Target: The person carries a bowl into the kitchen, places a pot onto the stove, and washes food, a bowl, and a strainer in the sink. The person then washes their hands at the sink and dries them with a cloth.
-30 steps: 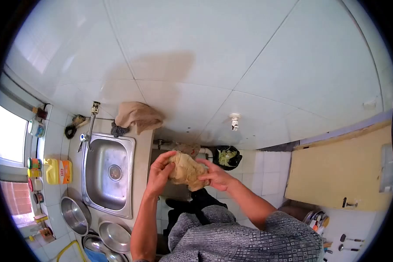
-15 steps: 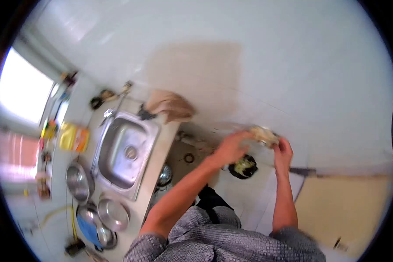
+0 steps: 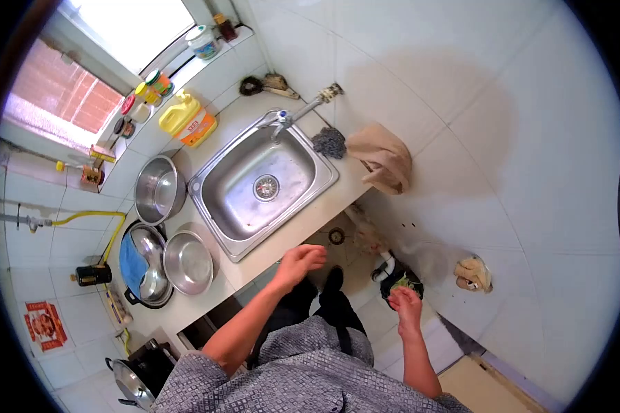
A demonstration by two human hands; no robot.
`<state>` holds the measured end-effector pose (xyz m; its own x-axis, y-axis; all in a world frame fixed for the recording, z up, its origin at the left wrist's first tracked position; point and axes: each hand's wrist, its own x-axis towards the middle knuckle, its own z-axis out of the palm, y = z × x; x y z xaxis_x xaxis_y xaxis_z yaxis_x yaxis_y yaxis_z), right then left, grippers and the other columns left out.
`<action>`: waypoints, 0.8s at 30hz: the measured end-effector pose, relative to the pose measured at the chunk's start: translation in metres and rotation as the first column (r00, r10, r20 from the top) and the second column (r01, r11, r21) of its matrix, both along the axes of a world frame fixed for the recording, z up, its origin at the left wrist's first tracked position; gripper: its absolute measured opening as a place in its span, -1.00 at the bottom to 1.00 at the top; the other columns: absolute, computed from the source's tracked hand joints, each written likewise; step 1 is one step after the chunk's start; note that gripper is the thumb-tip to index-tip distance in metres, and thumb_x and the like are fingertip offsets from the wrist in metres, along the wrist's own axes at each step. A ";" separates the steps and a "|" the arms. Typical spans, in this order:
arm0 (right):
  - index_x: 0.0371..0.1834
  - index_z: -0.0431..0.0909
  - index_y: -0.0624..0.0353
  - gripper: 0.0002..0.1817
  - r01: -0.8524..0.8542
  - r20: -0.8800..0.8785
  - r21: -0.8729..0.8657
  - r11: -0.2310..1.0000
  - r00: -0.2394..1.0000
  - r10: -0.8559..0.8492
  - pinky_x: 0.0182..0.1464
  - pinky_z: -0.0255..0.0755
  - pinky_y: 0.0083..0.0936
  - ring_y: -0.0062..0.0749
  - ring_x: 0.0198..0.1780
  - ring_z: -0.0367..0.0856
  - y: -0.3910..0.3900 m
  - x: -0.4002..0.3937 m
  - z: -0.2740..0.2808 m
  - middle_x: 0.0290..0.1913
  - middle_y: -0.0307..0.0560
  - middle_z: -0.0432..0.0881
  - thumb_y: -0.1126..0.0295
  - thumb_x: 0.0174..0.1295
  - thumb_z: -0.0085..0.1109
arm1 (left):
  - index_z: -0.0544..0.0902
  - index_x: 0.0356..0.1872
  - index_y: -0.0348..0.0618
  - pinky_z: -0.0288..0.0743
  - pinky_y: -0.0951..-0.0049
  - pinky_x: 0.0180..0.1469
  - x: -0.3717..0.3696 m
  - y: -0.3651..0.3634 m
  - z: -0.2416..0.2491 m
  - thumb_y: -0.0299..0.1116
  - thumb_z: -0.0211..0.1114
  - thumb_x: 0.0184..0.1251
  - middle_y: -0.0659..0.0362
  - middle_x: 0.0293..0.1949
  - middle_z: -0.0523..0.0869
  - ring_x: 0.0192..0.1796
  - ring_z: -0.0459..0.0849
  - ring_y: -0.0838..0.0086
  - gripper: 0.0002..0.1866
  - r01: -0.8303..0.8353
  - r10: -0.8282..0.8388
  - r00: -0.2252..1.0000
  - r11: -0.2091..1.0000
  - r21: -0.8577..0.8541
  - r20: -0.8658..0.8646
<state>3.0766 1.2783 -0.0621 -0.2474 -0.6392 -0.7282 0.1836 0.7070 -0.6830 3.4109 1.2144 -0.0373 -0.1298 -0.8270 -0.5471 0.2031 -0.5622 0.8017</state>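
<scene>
- My left hand (image 3: 302, 266): fingers open, loosely bent, near the front edge of the desk (image 3: 289, 241).
- My right hand (image 3: 406, 303): fingers curled in front of the black bag of greens (image 3: 417, 283), partly covering it; can't tell whether they grip anything.
- Beige bundle (image 3: 473, 274): against the wall, up and right of my right hand, apart from it. Support hidden behind its folds. Compact, crumpled; long axis and facing unclear.

Shirt's (image 3: 296, 365) grey with a small all-over print of pale and dark squares, sleeves (image 3: 190, 378) loose and short. Trousers (image 3: 341, 313) are black, and the shoe (image 3: 334, 279) looks dark too. Both hands are bare.
</scene>
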 end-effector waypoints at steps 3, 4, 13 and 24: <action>0.01 0.58 0.23 -0.74 -0.168 -0.019 -0.108 0.980 0.986 0.167 -0.13 0.57 -0.54 -0.47 -0.22 0.69 -0.036 0.048 0.014 -0.16 -0.11 0.70 0.41 0.30 0.28 | 0.63 0.02 -0.41 0.64 0.37 0.07 0.052 0.013 0.009 -0.25 0.19 0.52 0.01 -0.09 0.73 -0.03 0.72 0.35 -0.65 -0.267 0.270 0.962 0.961 0.072 -0.035; 0.01 0.58 0.23 -0.74 -0.178 -0.032 -0.112 0.978 0.984 0.176 -0.13 0.57 -0.54 -0.47 -0.22 0.69 -0.048 0.062 0.020 -0.16 -0.11 0.70 0.41 0.30 0.28 | 0.64 -0.02 -0.42 0.64 0.34 0.08 0.068 0.018 0.007 -0.19 0.17 0.53 -0.01 -0.09 0.73 -0.03 0.72 0.31 -0.61 -0.361 0.364 0.931 0.929 0.085 -0.031; 0.23 0.53 0.21 -0.56 -0.718 -0.722 -0.630 0.296 0.681 0.118 0.27 0.38 -0.24 -0.05 0.30 0.46 -0.215 0.241 0.145 0.30 0.15 0.49 0.38 0.28 0.25 | 0.35 0.32 -0.43 0.42 0.10 0.40 0.137 -0.036 0.002 -0.13 -0.01 0.61 -0.17 0.28 0.50 0.31 0.51 0.11 -0.47 -0.562 0.582 0.657 0.802 0.202 -0.480; -0.43 0.53 0.22 -0.77 -0.806 -0.805 -0.592 -0.011 0.590 0.071 0.30 0.29 -0.11 0.15 0.26 0.41 -0.325 0.340 0.131 0.29 0.18 0.46 0.29 0.15 0.30 | 0.27 0.38 -0.42 0.23 0.18 0.52 0.100 -0.182 -0.030 -0.33 0.09 0.54 -0.10 0.43 0.31 0.46 0.32 0.13 -0.48 -0.561 0.475 0.364 0.798 0.218 -0.801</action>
<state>3.4166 0.9530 0.0688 0.4065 -0.7370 0.5400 -0.4268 -0.6758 -0.6010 3.5108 1.0320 -0.0674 0.0105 -0.9243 -0.3814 0.9854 -0.0554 0.1612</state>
